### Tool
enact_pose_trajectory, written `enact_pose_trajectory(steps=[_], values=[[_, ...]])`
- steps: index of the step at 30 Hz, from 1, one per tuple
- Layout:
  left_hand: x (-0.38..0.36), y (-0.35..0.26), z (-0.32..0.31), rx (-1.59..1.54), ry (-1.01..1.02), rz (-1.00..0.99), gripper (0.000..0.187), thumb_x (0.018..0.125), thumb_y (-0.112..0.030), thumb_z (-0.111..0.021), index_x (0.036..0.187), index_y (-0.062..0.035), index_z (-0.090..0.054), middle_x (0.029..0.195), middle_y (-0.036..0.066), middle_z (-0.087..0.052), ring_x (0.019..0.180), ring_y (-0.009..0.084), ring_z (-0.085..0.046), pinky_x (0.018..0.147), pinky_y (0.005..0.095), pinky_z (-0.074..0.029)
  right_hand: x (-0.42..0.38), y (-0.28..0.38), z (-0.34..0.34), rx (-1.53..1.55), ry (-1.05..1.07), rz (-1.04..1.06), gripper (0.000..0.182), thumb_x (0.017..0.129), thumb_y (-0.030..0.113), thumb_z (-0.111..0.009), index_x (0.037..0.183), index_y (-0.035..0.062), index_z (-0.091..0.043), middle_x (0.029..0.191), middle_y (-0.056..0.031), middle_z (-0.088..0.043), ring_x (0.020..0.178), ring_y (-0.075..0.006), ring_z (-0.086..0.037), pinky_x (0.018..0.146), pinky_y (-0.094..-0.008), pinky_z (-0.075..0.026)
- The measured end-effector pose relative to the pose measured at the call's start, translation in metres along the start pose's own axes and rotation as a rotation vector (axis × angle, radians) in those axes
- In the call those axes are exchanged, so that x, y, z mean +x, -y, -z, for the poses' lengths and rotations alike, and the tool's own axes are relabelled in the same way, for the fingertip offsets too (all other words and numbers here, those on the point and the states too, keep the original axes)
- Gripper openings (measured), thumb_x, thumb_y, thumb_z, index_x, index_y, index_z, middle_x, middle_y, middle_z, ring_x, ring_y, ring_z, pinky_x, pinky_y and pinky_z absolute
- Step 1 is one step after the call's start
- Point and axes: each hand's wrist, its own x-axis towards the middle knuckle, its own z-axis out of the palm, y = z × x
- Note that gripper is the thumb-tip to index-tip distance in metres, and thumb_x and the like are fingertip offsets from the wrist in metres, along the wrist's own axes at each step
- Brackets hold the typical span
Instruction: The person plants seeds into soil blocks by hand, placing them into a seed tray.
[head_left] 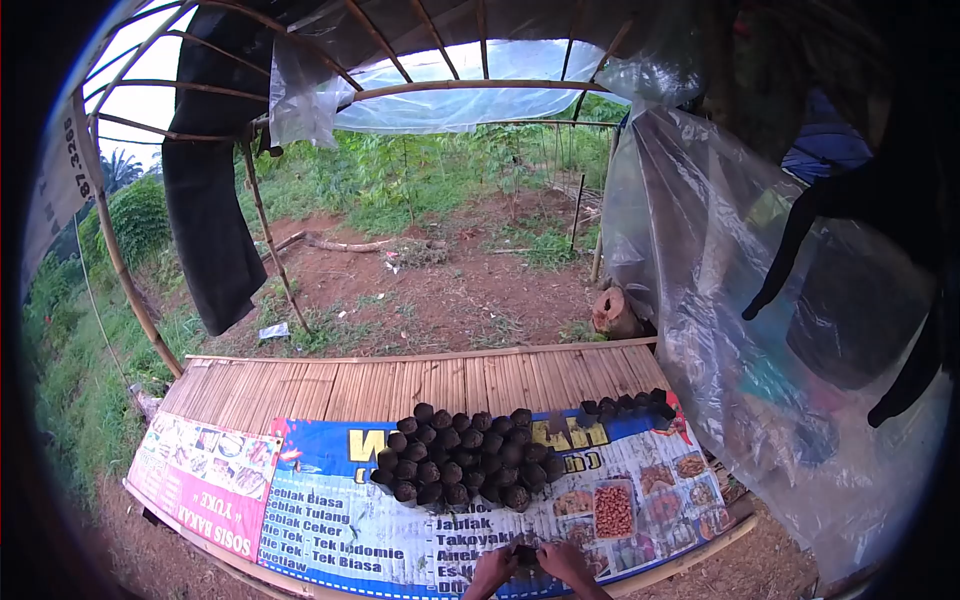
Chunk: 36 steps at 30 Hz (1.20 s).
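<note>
My left hand (492, 571) and my right hand (563, 565) are close together at the front edge of the bench, over a printed menu banner (340, 490). Between their fingertips they hold a small dark pot (524, 553). Beyond them stands a cluster of dark pots (465, 455), packed side by side, with brown fill in their tops. Farther right, a smaller group of dark pots (628, 405) lies near the banner's back edge. To the right of the cluster is a clear container of reddish-brown seeds or nuts (613, 509).
The bench top has bamboo slats (400, 388). Clear plastic sheeting (700, 300) hangs at the right, beside a cut log (615, 312). Bamboo posts (270, 240) and a black cloth (208, 220) stand at the left. Bare soil and plants lie beyond.
</note>
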Motion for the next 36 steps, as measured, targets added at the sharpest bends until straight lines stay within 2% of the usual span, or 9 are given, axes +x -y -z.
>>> enact_pose_trajectory(steps=[5,8,12,16,19,26,30,32,36], values=[[0.007,-0.005,0.012,0.001,-0.048,-0.047,0.025,0.078,-0.025,-0.062,0.077,-0.001,-0.064,0.068,0.021,-0.062,0.066,0.0387,-0.063,0.062,0.0467,-0.049,-0.001,0.009,0.015,0.0,-0.044,0.128,0.033,0.083,0.04,-0.052,0.087,0.0114,-0.068,0.08,-0.018,-0.067,0.081,-0.039,-0.063,0.075,-0.0493,-0.049],[0.009,-0.006,0.016,-0.006,-0.059,-0.087,0.024,0.077,-0.025,-0.062,0.076,-0.0011,-0.064,0.067,0.02,-0.062,0.065,0.0383,-0.062,0.062,0.0466,-0.049,-0.014,0.031,0.043,0.048,-0.025,0.044,0.033,0.083,0.039,-0.052,0.086,0.0107,-0.068,0.078,-0.0176,-0.067,0.081,-0.0391,-0.064,0.076,-0.0489,-0.049],[0.009,0.007,0.009,0.062,-0.049,-0.043,0.038,0.08,-0.038,-0.06,0.075,-0.0005,-0.061,0.072,0.021,-0.064,0.067,0.0422,-0.063,0.065,0.0508,-0.051,-0.015,0.02,0.026,0.086,0.058,0.054,0.035,0.083,0.04,-0.052,0.086,0.0089,-0.068,0.074,-0.0182,-0.066,0.078,-0.04,-0.063,0.079,-0.0492,-0.048],[-0.002,-0.013,0.015,0.205,0.021,0.188,0.056,0.082,-0.053,-0.056,0.078,0.0022,-0.064,0.071,0.026,-0.064,0.07,0.0433,-0.064,0.065,0.0514,-0.051,-0.013,0.015,0.011,0.054,-0.06,0.067,0.038,0.085,0.041,-0.05,0.083,0.0063,-0.066,0.07,-0.0202,-0.065,0.072,-0.0396,-0.064,0.074,-0.0484,-0.048],[-0.003,-0.01,0.005,0.181,0.059,0.166,0.065,0.082,-0.06,-0.053,0.081,0.0039,-0.064,0.071,0.029,-0.063,0.071,0.0443,-0.064,0.065,0.0521,-0.051,-0.012,0.019,0.016,0.079,-0.101,0.051,0.038,0.085,0.039,-0.05,0.08,0.0055,-0.065,0.067,-0.0204,-0.064,0.07,-0.039,-0.063,0.072,-0.0473,-0.049],[0.001,-0.014,0.007,0.16,-0.035,0.002,0.025,0.079,-0.026,-0.056,0.08,-0.0026,-0.065,0.069,0.023,-0.062,0.067,0.0421,-0.062,0.064,0.0491,-0.05,-0.006,0.014,0.005,0.12,-0.221,0.229,0.028,0.081,0.03,-0.056,0.071,0.0057,-0.064,0.066,-0.018,-0.064,0.069,-0.0383,-0.062,0.071,-0.0471,-0.048],[0.007,-0.006,0.009,0.094,-0.082,-0.019,0.023,0.079,-0.024,-0.058,0.079,-0.0017,-0.065,0.069,0.023,-0.062,0.065,0.0413,-0.062,0.063,0.0484,-0.051,-0.008,0.014,-0.005,0.113,-0.281,0.235,0.029,0.081,0.031,-0.056,0.069,0.0055,-0.064,0.069,-0.0174,-0.065,0.071,-0.037,-0.063,0.071,-0.0478,-0.048],[0.008,0.011,-0.002,0.095,-0.082,-0.034,0.029,0.08,-0.029,-0.06,0.078,-0.001,-0.066,0.068,0.022,-0.064,0.063,0.0398,-0.063,0.063,0.047,-0.052,-0.013,0.011,-0.016,0.108,-0.147,0.067,0.033,0.082,0.035,-0.056,0.07,0.0053,-0.064,0.071,-0.0179,-0.066,0.07,-0.0377,-0.062,0.072,-0.049,-0.048],[0.0,-0.005,0.004,0.047,-0.122,0.038,0.036,0.081,-0.036,-0.063,0.078,-0.0004,-0.067,0.069,0.02,-0.066,0.062,0.0377,-0.064,0.063,0.0453,-0.052,-0.016,0.016,-0.009,0.105,-0.124,0.036,0.037,0.083,0.04,-0.056,0.073,0.0048,-0.064,0.075,-0.0182,-0.067,0.071,-0.0387,-0.062,0.073,-0.0497,-0.047]])
